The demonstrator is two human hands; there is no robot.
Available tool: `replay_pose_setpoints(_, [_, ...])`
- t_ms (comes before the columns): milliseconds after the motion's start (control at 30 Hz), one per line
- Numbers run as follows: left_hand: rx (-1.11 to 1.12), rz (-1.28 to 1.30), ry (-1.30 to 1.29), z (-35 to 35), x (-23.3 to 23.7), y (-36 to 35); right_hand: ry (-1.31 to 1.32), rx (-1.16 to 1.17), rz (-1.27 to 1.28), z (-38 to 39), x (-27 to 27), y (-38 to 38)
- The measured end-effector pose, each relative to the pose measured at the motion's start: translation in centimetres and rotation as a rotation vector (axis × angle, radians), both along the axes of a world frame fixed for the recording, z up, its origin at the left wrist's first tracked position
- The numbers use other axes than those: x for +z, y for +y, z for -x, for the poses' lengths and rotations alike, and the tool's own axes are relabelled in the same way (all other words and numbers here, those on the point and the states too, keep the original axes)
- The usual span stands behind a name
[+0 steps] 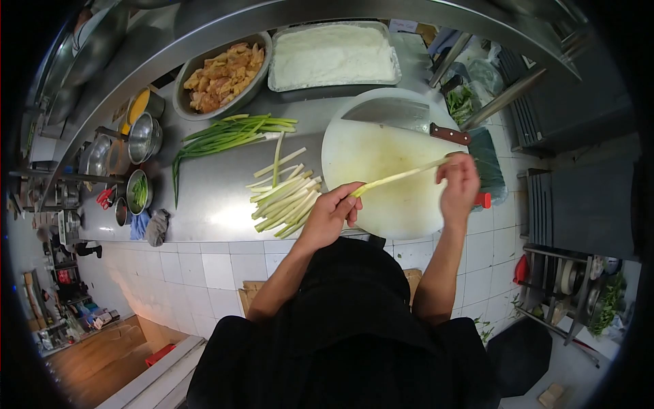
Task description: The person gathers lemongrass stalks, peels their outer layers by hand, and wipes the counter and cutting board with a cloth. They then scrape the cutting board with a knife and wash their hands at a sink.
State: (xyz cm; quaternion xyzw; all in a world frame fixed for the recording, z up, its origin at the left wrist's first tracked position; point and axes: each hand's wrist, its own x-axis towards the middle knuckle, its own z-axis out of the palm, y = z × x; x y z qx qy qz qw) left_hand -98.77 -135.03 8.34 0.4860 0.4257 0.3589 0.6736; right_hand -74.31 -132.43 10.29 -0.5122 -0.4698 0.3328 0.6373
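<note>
A pale scallion stalk (398, 176) stretches between my two hands above the white cutting board (388, 211). My left hand (334, 210) is closed around its greener end. At the far end, the fingers of my right hand (459, 183) are bent in and pinch the tip, slightly blurred. A cleaver (392, 114) with a brown riveted handle lies flat along the board's back. To the left of the board sits a pile of cut scallion stalks (289, 198), beside my left hand. Behind that pile rests a bunch of long green scallion tops (228, 136).
Behind the board stand a bowl of marinated meat pieces (180, 102) and a foil-edged tray of white powder (334, 58). Several metal bowls (144, 140), red-handled scissors (105, 198) and cloths (157, 228) lie at the left. A metal shelf edge (286, 15) crosses overhead.
</note>
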Motion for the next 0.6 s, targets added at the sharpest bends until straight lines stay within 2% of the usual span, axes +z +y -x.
replay_pose_setpoints(33, [-0.003, -0.004, -0.004, 0.0, 0.0, -0.1, 0.058, -0.066, -0.074, -0.6, 0.7, 0.3])
replay_pose_setpoints(100, [-0.008, -0.007, -0.006, 0.1, -0.3, -0.1, 0.388, -0.137, -0.184, -1.9, 1.9, 0.5])
replay_pose_setpoints(133, [0.036, -0.011, 0.001, 0.3, -0.9, -0.1, 0.39, -0.139, -0.183, -2.9, 2.4, 0.3])
replay_pose_setpoints(200, [0.079, -0.013, 0.008, 0.5, -1.0, -0.1, 0.579, -0.214, -0.222, -4.9, 3.0, -0.4])
replay_pose_setpoints(233, [0.148, -0.117, 0.066, 0.5, -0.6, -0.1, 0.581, -0.217, -0.219, -5.9, 2.4, -0.7])
replay_pose_setpoints(267, [0.217, -0.221, 0.124, 0.5, -0.3, -0.1, 0.547, -0.121, -0.183, -6.7, 1.4, -1.1])
replay_pose_setpoints(300, [0.215, -0.219, 0.127, 0.4, -0.2, 0.0, 0.512, -0.024, -0.149, -6.6, 1.5, -1.3])
replay_pose_setpoints(367, [0.392, -0.425, 0.191, -0.1, 0.1, 0.2, 0.486, -0.022, -0.106, -4.9, 0.9, -1.7])
replay_pose_setpoints(400, [0.391, -0.428, 0.189, -0.1, 0.5, 0.3, 0.489, 0.0, -0.035, -3.9, 0.7, -1.9])
replay_pose_setpoints(467, [0.416, -0.574, 0.395, 0.1, 1.0, 0.2, 0.492, 0.02, 0.036, -1.9, 0.1, -2.0])
replay_pose_setpoints(533, [0.43, -0.626, 0.406, -0.2, 0.9, 0.1, 0.418, 0.133, 0.207, 0.0, -0.5, -2.1])
replay_pose_setpoints(600, [0.443, -0.68, 0.414, -0.3, 0.7, 0.3, 0.352, 0.282, 0.274, 2.0, -0.7, -2.2])
